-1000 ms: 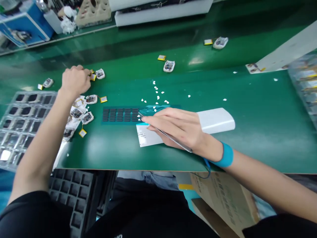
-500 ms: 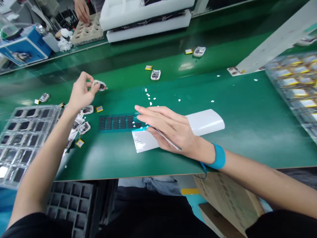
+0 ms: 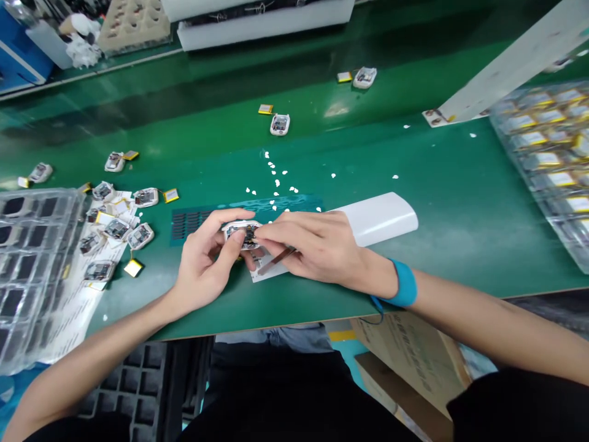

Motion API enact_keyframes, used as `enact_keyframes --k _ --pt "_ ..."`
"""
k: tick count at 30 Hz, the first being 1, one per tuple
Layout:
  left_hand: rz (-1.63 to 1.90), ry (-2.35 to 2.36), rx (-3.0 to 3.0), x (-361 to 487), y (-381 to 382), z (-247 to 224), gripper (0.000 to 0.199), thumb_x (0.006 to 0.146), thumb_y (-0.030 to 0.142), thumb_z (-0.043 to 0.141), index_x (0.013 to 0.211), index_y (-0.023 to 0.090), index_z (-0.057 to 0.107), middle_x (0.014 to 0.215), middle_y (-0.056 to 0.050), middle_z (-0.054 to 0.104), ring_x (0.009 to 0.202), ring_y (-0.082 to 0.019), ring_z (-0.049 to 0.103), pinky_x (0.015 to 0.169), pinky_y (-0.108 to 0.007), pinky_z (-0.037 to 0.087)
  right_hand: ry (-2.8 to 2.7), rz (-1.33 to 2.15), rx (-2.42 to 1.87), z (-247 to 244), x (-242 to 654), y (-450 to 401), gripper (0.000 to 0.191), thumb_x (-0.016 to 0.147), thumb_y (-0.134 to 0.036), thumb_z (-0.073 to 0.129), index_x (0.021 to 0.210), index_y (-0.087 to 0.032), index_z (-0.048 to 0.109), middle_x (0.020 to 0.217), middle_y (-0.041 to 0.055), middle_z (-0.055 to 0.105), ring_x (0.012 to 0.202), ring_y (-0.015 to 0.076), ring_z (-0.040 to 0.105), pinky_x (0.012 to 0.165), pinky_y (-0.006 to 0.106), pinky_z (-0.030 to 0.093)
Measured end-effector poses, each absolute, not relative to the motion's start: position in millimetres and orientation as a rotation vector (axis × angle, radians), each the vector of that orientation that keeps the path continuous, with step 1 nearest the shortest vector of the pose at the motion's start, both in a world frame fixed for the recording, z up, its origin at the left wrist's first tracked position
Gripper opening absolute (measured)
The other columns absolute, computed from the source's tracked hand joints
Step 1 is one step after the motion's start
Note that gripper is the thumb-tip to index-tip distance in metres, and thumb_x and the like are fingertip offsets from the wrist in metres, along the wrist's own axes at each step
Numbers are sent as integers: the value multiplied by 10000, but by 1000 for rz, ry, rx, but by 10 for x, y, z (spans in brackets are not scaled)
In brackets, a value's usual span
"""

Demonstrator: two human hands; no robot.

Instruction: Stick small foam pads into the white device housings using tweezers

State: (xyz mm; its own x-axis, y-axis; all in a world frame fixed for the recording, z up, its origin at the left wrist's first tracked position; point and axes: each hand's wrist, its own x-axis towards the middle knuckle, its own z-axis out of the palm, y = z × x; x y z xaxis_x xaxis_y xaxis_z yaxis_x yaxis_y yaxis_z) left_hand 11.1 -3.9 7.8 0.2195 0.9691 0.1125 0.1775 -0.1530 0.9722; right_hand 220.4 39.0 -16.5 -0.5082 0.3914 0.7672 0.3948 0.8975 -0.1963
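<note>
My left hand grips a small white device housing with an exposed circuit board, thumb across the board. My right hand is closed around a slim metal tool, apparently tweezers, pointing down to the left. Its fingertips touch the right side of the housing; whether they pinch a small part there, I cannot make out. Beneath both hands lie a teal sheet with rows of black strips and a curled white sheet. Small white stickers are scattered just beyond.
More open housings with yellow-edged batteries lie left and at the back. A clear tray stands left, another tray of batteries right. A white post rises at back right. White foam sits behind.
My left hand has brought a housing down and right, to meet my right hand above the sheets. The tool has swung round in my right hand. The view has shifted slightly.
</note>
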Motion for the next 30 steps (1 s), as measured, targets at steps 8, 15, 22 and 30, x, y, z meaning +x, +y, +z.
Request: enact_keyframes --k 8,15,22,30 --pt "1125 1233 1750 118 -101 86 229 1058 225 608 1252 232 729 506 99 471 402 -114 528 563 -249 579 -2131 -23 -644 -156 2200 315 109 1008 -181 702 1113 -179 730 909 -15 819 688 78 734 608 189 559" --pt "1128 1275 1789 141 -174 79 225 1054 168 591 1244 214 703 721 40 737 608 -126 737 568 -208 570 -2135 -58 -572 -142 2221 288 186 947 -86 716 1121 -149 736 994 26 844 759 123 785 647 212 642" --pt "1128 1332 1784 142 -195 65 182 1075 197 579 1201 235 704 792 28 801 621 -118 762 585 -213 573 -2235 -140 -583 -146 2217 300 160 1056 -171 591 1059 -199 749 939 -12 824 694 95 738 592 204 559" --pt "1111 1321 1550 136 -105 110 57 994 248 710 1017 199 726 651 21 742 509 -137 707 479 -220 530 -2280 191 -661 -83 2281 341 284 983 -7 588 1176 -192 683 1095 10 810 861 79 762 594 172 520"
